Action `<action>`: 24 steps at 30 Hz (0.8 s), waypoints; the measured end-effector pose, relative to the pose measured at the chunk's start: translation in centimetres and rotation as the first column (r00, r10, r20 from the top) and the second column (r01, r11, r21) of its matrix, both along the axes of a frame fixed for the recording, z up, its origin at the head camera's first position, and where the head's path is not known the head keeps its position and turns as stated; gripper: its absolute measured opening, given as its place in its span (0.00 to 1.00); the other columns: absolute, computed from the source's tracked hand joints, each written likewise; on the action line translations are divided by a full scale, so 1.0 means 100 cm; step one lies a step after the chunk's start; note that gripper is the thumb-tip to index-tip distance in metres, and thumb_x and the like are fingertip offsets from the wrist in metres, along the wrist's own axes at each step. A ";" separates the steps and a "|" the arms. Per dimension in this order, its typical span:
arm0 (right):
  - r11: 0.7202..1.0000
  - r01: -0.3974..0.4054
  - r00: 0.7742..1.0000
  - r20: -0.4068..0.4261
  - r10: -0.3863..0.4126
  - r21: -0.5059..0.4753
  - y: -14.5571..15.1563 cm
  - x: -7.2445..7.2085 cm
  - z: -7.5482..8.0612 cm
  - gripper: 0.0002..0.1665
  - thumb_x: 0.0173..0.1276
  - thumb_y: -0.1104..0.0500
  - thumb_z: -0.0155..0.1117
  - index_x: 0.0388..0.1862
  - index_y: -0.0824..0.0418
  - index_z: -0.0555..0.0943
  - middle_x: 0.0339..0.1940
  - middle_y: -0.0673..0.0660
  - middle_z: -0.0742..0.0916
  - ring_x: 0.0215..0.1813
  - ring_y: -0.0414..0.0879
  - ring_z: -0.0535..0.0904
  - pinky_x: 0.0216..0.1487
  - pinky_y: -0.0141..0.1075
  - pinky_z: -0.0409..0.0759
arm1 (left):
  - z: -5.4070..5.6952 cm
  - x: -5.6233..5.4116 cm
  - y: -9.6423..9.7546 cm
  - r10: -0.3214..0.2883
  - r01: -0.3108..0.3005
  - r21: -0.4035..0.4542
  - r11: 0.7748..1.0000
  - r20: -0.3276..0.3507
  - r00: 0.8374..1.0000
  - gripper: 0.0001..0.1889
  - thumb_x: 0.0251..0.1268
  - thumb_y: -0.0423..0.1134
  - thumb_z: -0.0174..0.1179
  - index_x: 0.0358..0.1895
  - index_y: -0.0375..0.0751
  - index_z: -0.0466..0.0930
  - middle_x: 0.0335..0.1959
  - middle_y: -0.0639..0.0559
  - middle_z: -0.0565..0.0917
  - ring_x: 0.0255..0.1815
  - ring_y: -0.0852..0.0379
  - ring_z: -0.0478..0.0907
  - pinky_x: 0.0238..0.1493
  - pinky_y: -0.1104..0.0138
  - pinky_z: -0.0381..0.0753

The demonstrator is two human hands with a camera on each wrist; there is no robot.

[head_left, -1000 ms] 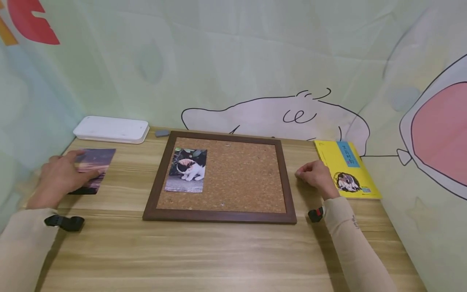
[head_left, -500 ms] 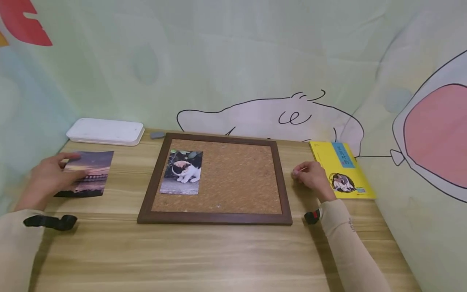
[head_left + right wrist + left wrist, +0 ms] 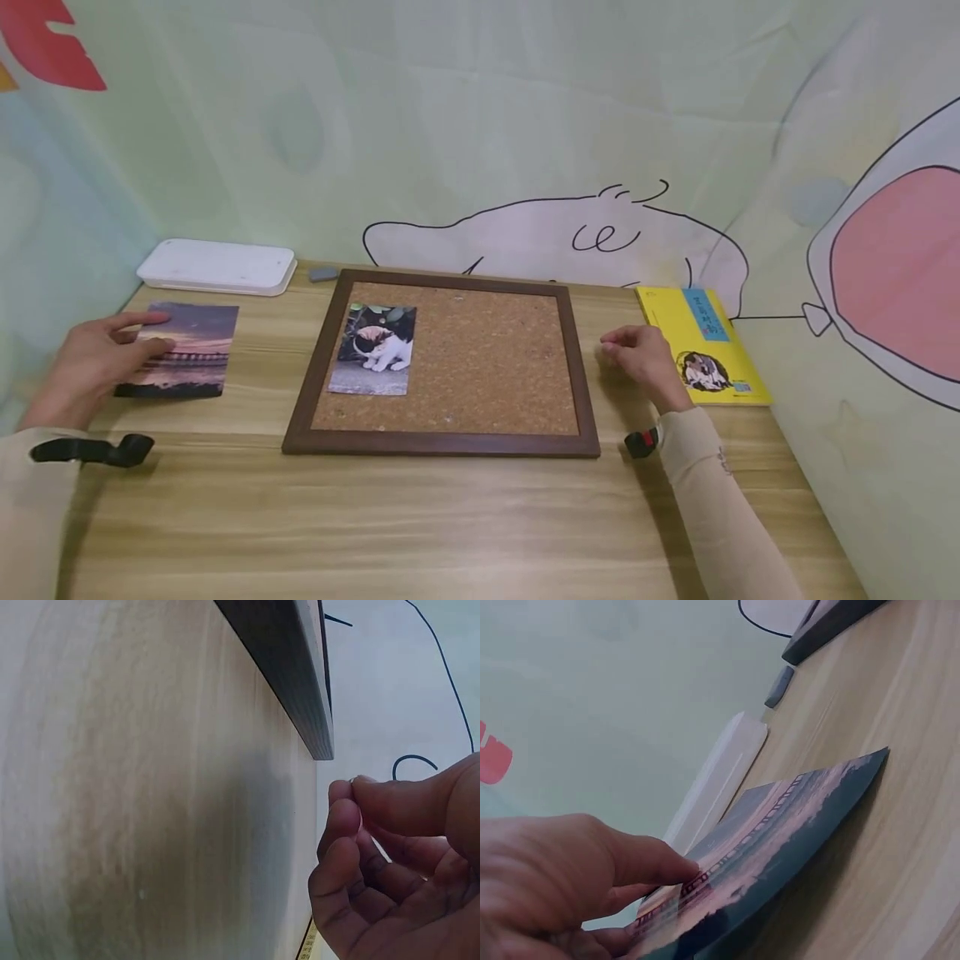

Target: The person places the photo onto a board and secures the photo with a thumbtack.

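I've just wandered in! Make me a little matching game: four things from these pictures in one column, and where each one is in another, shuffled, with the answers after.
Things
1. Cat photo
2. Sunset photo
3. Yellow book
4. White case

Places
A. Back left of the table
B. Pinched by the left hand
C. On the cork board
D. To the right of the board

Pairs: 1-C, 2-B, 3-D, 4-A

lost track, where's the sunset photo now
In the head view, the sunset photo is in the left hand, left of the corkboard, in front of the white case.
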State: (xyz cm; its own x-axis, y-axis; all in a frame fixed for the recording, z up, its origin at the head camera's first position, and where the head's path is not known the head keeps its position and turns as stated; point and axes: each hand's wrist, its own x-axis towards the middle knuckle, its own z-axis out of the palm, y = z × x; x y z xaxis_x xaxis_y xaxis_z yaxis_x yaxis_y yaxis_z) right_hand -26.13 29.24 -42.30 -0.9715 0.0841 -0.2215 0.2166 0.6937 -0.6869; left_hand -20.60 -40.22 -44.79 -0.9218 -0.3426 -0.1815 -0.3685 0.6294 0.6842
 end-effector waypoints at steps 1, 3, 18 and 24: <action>1.000 0.000 1.000 -0.001 0.000 -0.004 0.000 0.000 0.000 0.17 0.82 0.58 0.62 0.61 0.65 0.86 0.54 0.64 0.89 0.49 0.51 0.81 0.49 0.35 0.78 | -0.001 -0.001 0.000 0.002 -0.003 0.030 1.000 0.001 1.000 0.33 0.81 0.50 0.57 0.80 0.35 0.67 0.32 0.61 0.85 0.28 0.69 0.77 0.27 0.66 0.80; 1.000 -0.001 1.000 0.002 0.001 -0.012 -0.001 0.001 0.001 0.17 0.82 0.58 0.62 0.61 0.65 0.86 0.55 0.64 0.89 0.49 0.51 0.81 0.50 0.35 0.79 | -0.004 -0.002 -0.002 0.015 -0.015 0.090 0.996 0.005 1.000 0.31 0.82 0.50 0.56 0.80 0.40 0.67 0.25 0.75 0.78 0.25 0.70 0.75 0.25 0.64 0.78; 0.999 0.019 1.000 -0.003 -0.019 -0.046 -0.004 0.009 0.009 0.16 0.83 0.58 0.62 0.62 0.64 0.84 0.52 0.62 0.87 0.49 0.53 0.79 0.49 0.35 0.78 | 0.003 -0.004 0.009 -0.069 0.093 0.375 0.922 -0.076 0.995 0.16 0.81 0.48 0.61 0.65 0.70 0.79 0.38 0.83 0.79 0.35 0.73 0.75 0.35 0.76 0.80; 0.995 0.030 0.999 -0.012 -0.031 -0.100 -0.006 0.012 0.012 0.18 0.82 0.57 0.63 0.62 0.65 0.84 0.52 0.60 0.86 0.49 0.50 0.79 0.48 0.33 0.79 | 0.016 -0.006 0.023 -0.073 0.093 0.532 0.842 -0.058 0.996 0.15 0.78 0.44 0.66 0.54 0.77 0.87 0.38 0.78 0.82 0.36 0.74 0.77 0.34 0.77 0.81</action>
